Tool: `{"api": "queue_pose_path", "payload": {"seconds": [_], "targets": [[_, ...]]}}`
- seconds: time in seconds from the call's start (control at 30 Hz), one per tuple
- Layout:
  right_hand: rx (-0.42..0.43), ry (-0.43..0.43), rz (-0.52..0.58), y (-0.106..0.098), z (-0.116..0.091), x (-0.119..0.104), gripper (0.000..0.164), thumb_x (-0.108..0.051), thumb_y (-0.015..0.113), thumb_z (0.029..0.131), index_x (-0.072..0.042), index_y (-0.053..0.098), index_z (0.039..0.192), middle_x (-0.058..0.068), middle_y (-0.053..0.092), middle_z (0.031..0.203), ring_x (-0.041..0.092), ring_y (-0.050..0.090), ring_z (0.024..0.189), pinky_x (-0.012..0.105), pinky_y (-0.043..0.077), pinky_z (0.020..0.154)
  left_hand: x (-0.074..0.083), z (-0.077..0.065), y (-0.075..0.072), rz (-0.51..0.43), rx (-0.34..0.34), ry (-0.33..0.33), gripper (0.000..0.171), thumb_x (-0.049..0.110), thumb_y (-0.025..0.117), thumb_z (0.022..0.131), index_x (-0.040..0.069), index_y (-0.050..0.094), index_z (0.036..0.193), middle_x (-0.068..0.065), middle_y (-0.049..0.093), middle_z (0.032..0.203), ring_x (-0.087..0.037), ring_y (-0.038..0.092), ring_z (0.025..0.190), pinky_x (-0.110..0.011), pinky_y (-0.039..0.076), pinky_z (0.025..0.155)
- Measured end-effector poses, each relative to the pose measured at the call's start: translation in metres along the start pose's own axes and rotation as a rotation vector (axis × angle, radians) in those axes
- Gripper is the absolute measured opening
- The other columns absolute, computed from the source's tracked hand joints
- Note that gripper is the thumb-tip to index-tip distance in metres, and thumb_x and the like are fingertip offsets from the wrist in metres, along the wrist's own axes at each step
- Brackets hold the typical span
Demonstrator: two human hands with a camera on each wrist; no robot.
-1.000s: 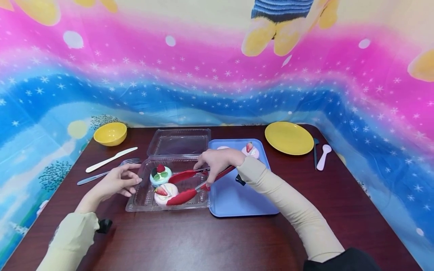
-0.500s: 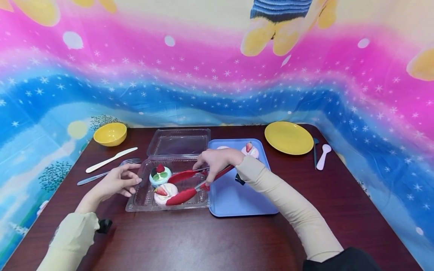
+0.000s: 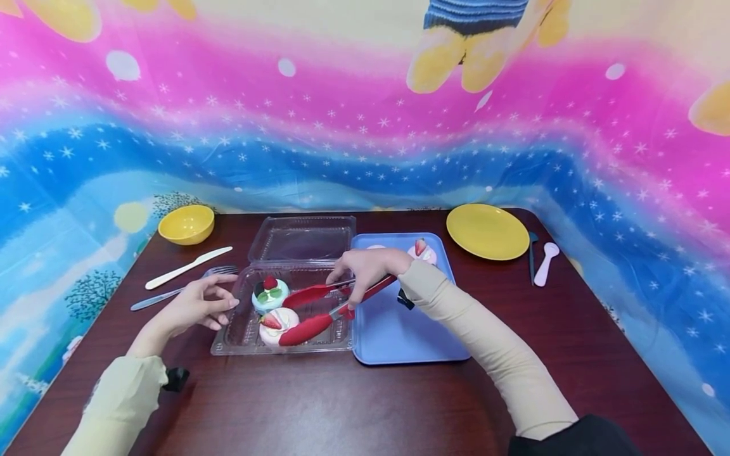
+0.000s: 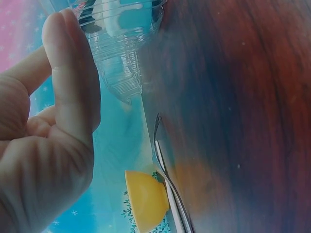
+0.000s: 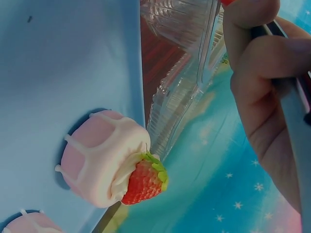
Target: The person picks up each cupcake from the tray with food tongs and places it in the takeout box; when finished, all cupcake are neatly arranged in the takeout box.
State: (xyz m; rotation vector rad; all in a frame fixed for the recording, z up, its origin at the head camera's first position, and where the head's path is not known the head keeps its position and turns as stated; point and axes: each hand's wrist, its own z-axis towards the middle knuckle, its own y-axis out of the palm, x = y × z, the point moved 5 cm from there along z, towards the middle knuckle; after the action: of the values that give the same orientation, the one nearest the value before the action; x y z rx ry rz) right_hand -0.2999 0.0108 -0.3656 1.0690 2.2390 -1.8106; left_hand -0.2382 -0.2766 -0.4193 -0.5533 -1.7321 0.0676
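My right hand (image 3: 367, 272) grips red-tipped tongs (image 3: 308, 330) by their handle, reaching left over the clear hinged plastic container (image 3: 239, 346). The tong arms stand spread. The nearer tip lies against a pink toy cake (image 3: 281, 329) with a strawberry half, and the farther tip lies beside a pale-blue toy cake (image 3: 263, 305) with a raspberry. Both cakes sit in the container's left part. Relaxed and slightly bent, the fingers of my left hand (image 3: 194, 307) are right at the container's left rim. In the left wrist view, those fingertips overlap the clear plastic wall (image 4: 121, 39).
A blue tray (image 3: 410, 345) adjoins the container, bearing strawberry-topped pink cakes (image 5: 92, 155) at its far end. At left are a yellow bowl (image 3: 187, 226), a white knife (image 3: 188, 268) and a fork (image 3: 156, 301). A yellow plate (image 3: 487, 232) and pink spoon (image 3: 545, 265) lie right.
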Motion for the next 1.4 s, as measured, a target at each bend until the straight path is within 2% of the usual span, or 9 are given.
{"api": "queue_pose_path", "payload": {"seconds": [0.37, 0.6, 1.1, 1.4], "targets": [[-0.027, -0.022, 0.067, -0.0016, 0.0019, 0.0044, 0.059, -0.034, 0.075, 0.066, -0.015, 0.06, 0.12, -0.007, 0.061, 0.111, 0.008, 0.049, 0.089, 0.023, 0.046, 0.068, 0.0003, 0.0002, -0.0004, 0.003, -0.003, -0.003, 0.07, 0.016, 0.063, 0.085, -0.002, 0.022, 0.14, -0.018, 0.056, 0.095, -0.02, 0.06, 0.06, -0.037, 0.055, 0.056], [-0.034, 0.002, 0.111, -0.001, 0.001, 0.0077, 0.06, -0.035, 0.075, 0.065, -0.017, 0.06, 0.121, -0.009, 0.06, 0.106, 0.015, 0.048, 0.083, 0.023, 0.042, 0.063, 0.0001, 0.0012, -0.0009, 0.006, -0.008, 0.001, 0.07, 0.015, 0.062, 0.086, -0.002, 0.022, 0.14, -0.016, 0.056, 0.094, -0.02, 0.061, 0.06, -0.037, 0.055, 0.056], [-0.031, 0.031, 0.11, -0.005, -0.0065, 0.0067, 0.064, -0.041, 0.075, 0.063, -0.02, 0.06, 0.122, -0.007, 0.056, 0.118, 0.011, 0.049, 0.087, 0.026, 0.046, 0.066, 0.0009, 0.0, 0.0013, 0.004, -0.002, -0.006, 0.071, 0.015, 0.063, 0.085, -0.002, 0.022, 0.14, -0.017, 0.056, 0.094, -0.02, 0.061, 0.059, -0.037, 0.055, 0.056], [-0.023, 0.021, 0.093, -0.0086, -0.0075, 0.0047, 0.064, -0.038, 0.075, 0.064, -0.019, 0.059, 0.122, -0.004, 0.056, 0.121, 0.01, 0.048, 0.095, 0.026, 0.046, 0.069, 0.002, -0.0003, 0.0016, -0.001, -0.005, -0.001, 0.07, 0.015, 0.064, 0.085, -0.003, 0.022, 0.139, -0.019, 0.055, 0.095, -0.02, 0.061, 0.059, -0.038, 0.055, 0.056]]}}
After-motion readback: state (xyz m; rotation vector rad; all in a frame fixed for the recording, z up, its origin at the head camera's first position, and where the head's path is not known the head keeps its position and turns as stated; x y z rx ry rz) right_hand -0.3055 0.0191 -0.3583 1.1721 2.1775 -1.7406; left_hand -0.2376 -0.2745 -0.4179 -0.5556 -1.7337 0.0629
